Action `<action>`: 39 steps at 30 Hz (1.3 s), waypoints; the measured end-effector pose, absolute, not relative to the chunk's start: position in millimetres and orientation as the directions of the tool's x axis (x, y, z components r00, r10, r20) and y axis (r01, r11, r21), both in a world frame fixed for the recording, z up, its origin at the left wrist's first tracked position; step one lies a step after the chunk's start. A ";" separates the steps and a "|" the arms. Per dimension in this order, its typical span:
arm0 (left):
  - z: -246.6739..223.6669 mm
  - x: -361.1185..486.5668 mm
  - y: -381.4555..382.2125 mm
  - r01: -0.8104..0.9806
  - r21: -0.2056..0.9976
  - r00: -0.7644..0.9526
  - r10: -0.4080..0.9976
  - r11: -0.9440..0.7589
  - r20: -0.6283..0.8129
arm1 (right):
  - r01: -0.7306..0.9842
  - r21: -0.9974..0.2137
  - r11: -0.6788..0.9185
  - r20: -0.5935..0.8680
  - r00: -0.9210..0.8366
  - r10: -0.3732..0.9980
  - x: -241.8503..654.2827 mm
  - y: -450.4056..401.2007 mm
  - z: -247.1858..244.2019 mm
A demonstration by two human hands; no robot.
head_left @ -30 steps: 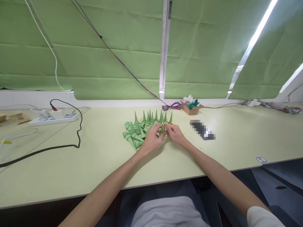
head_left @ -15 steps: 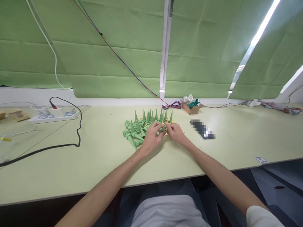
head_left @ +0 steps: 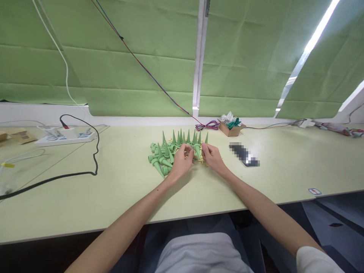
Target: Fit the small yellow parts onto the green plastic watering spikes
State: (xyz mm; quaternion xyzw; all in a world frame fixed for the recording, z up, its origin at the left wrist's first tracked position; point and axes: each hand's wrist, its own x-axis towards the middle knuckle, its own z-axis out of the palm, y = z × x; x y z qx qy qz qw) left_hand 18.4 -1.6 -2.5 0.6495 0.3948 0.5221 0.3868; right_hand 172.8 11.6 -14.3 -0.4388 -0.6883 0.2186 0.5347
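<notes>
Between my two hands a green cone-shaped plastic spike (head_left: 197, 150) lies with its wide collar up and its tip toward me. My left hand (head_left: 182, 158) is just left of it, fingers loosely curled with a gap between them and the thumb; no held thing shows there. On the other side, the fingertips of my right hand (head_left: 212, 156) are pinched together; whatever is in them is too small to make out. More green spikes (head_left: 160, 159) lie in a pile beside my left hand. Behind, several spikes (head_left: 181, 137) stand upright in a row. Small yellow plastic pieces (head_left: 202, 159) lie under and between the hands.
A dark, pixelated object (head_left: 244, 154) lies right of my hands. At the back stands a small cardboard box (head_left: 231, 131) beside coiled wires (head_left: 209, 125). On the left are a power strip (head_left: 66, 137) and a black cable (head_left: 96, 159) on the table (head_left: 122, 197).
My hands have drawn apart a little. The spike that was between the fingers of both hands now shows more fully in the gap, farther back and tip toward me.
</notes>
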 end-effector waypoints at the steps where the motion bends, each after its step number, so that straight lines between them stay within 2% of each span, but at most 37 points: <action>1: -0.8 18.5 -1.7 0.055 0.942 0.174 0.932 -0.331 0.318 | 0.366 -0.770 0.522 0.546 -0.044 0.837 173.4 11.6 -14.3; 5: 3.5 19.9 -3.4 -0.033 0.994 0.328 0.938 -0.102 0.108 | 0.355 -0.759 0.545 0.552 -0.091 0.829 174.7 11.3 -14.2; 8: 3.9 20.8 -4.9 -0.036 0.998 0.343 0.937 -0.058 0.067 | 0.345 -0.762 0.549 0.548 -0.110 0.829 174.9 11.4 -14.6; 14: 5.6 18.1 -7.3 -0.032 0.979 0.338 0.920 -0.199 0.198 | 0.346 -0.752 0.562 0.560 -0.117 0.820 175.0 12.2 -16.5; 22: -2.3 17.5 -6.7 0.101 0.914 0.237 0.902 -0.393 0.362 | 0.408 -0.753 0.517 0.535 -0.078 0.841 175.5 14.2 -14.7; 25: -6.0 17.1 -3.9 0.144 0.860 0.240 0.860 -0.490 0.450 | 0.423 -0.749 0.509 0.535 -0.067 0.842 174.9 14.1 -13.2; 29: -4.8 15.7 -1.0 0.307 0.745 0.222 0.805 -0.593 0.550 | 0.403 -0.762 0.506 0.530 -0.060 0.846 172.7 13.2 -13.7; 32: -1.5 16.0 -1.0 0.344 0.725 0.211 0.801 -0.597 0.560 | 0.376 -0.771 0.514 0.533 -0.062 0.844 171.4 12.3 -14.5; 39: 0.0 17.1 -1.2 0.239 0.836 0.175 0.869 -0.494 0.464 | 0.310 -0.791 0.527 0.542 -0.046 0.839 171.2 9.0 -12.2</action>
